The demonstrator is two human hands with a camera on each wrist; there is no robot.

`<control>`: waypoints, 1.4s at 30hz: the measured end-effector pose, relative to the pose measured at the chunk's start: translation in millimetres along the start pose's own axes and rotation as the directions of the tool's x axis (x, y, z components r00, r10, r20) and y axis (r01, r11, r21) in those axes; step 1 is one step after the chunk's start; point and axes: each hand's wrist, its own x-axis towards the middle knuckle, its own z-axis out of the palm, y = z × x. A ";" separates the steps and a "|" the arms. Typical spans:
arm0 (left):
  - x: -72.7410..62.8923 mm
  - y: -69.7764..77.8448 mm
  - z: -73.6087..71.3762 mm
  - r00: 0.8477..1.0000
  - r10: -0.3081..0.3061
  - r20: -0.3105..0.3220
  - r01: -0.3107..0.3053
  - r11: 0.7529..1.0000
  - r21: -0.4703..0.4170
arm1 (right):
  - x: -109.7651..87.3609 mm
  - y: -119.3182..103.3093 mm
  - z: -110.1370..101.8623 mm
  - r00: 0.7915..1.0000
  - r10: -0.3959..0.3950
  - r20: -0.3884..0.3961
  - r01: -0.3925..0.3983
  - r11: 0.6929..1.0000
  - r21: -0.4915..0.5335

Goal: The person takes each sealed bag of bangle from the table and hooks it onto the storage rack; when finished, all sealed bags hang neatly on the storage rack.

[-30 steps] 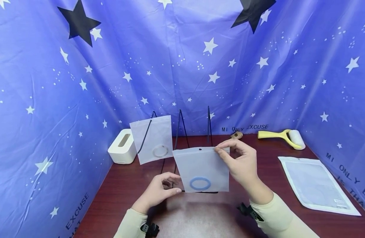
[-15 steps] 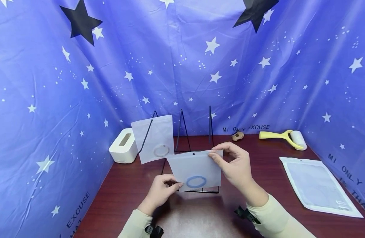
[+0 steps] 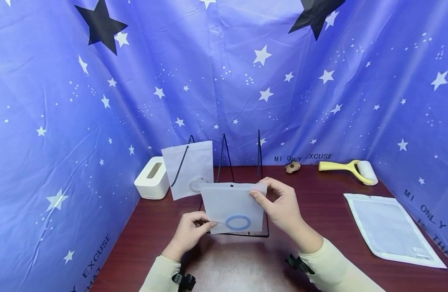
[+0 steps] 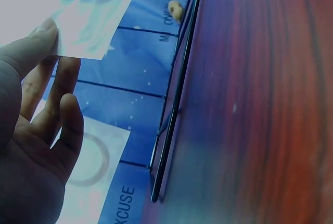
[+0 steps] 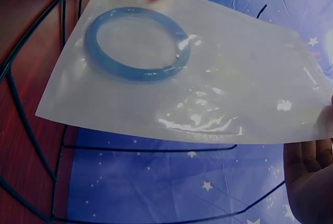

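Observation:
A frosted plastic zip bag [image 3: 224, 202] with a blue bangle [image 5: 136, 74] at its bottom is held up in front of a black wire display rack [image 3: 259, 156]. My left hand [image 3: 189, 235] pinches its lower left corner, thumb on the near side. At the upper right corner, my right hand [image 3: 283, 207] pinches the top strip between thumb and fingers. A small dark hang hole [image 3: 231, 185] shows in the strip. Left of it, a second frosted bag [image 3: 194, 162] hangs on a rack prong; inside is a pale bangle [image 4: 105, 156].
A white tissue box [image 3: 151, 182] stands behind on the left. At the back right lie a yellow-handled lint roller [image 3: 339, 166] and a small brown object [image 3: 292, 167]. A larger flat bag [image 3: 392, 231] lies on the right of the table. Blue starry cloth [image 3: 224, 81] surrounds the table.
The bag and my right hand have moved left. My left hand, which was beside the bag's left edge, now pinches its lower corner. The hanging bag stays on its prong.

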 end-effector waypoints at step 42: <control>0.9 9.4 -29.7 0.989 -0.150 -0.001 0.150 0.988 0.024 | 19.9 16.6 33.4 0.999 0.053 -0.014 -0.053 0.999 0.012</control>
